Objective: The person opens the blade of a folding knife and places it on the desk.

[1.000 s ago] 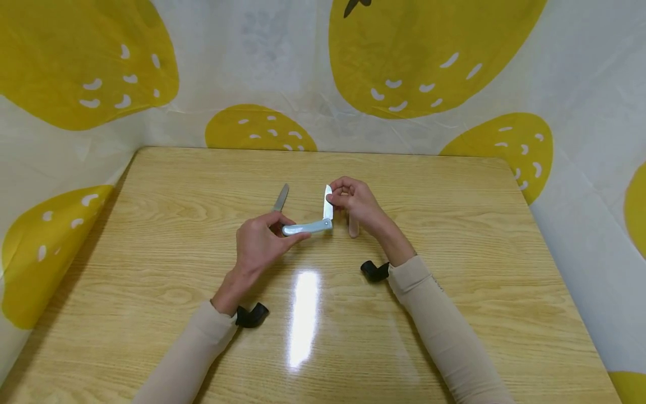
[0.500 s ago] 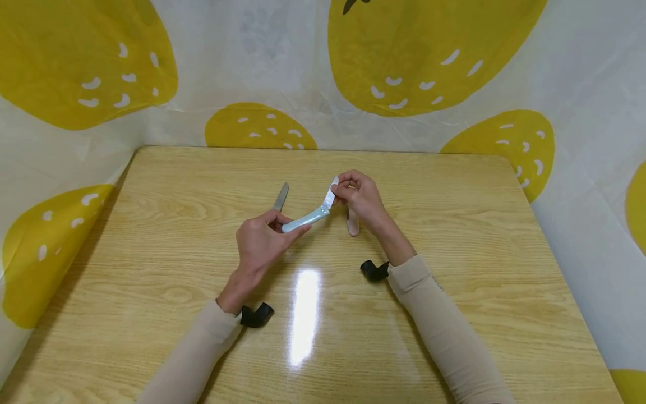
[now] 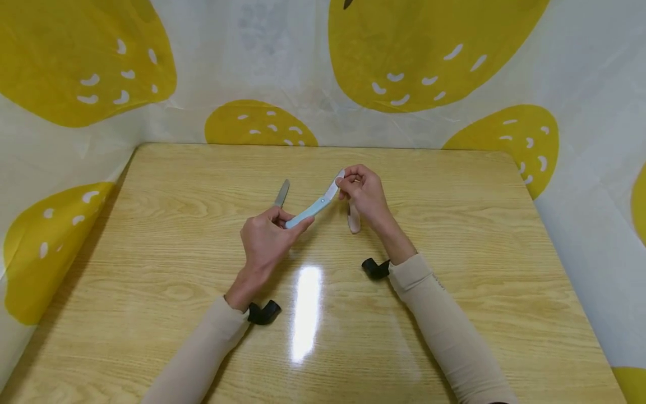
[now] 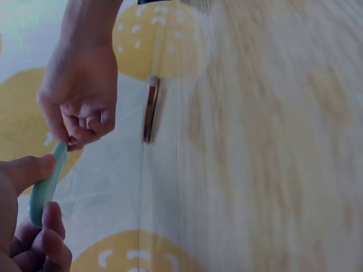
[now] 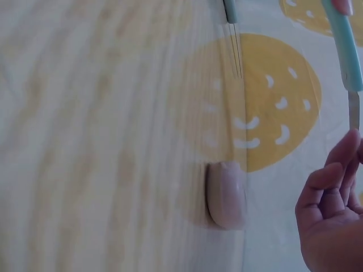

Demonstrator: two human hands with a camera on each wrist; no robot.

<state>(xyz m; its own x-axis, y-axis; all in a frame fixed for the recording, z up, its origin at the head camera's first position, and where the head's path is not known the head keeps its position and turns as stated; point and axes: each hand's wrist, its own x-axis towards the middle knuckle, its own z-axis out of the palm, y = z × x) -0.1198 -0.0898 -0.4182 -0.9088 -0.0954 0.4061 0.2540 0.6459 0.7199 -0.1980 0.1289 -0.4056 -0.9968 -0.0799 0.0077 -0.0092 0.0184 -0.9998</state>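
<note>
A folding knife with a pale blue-green handle (image 3: 307,214) is held above the table, its blade (image 3: 332,189) swung out at a slight bend from the handle. My left hand (image 3: 264,238) pinches the rear of the handle between thumb and fingers; the left wrist view shows the thumb on the handle's (image 4: 45,190) upper side. My right hand (image 3: 368,193) pinches the blade near its tip. In the right wrist view the bare blade (image 5: 354,110) runs between the handle and those fingertips.
Beyond my left hand lies a second knife, its grey blade (image 3: 282,192) showing. A pinkish folding knife (image 3: 354,219) lies beside my right hand. The wooden table (image 3: 454,224) meets a lemon-patterned cloth (image 3: 298,73) at the back and sides.
The blade has swung from roughly a right angle to nearly in line with the handle. My right hand has moved up and slightly right; the handle has tilted upward.
</note>
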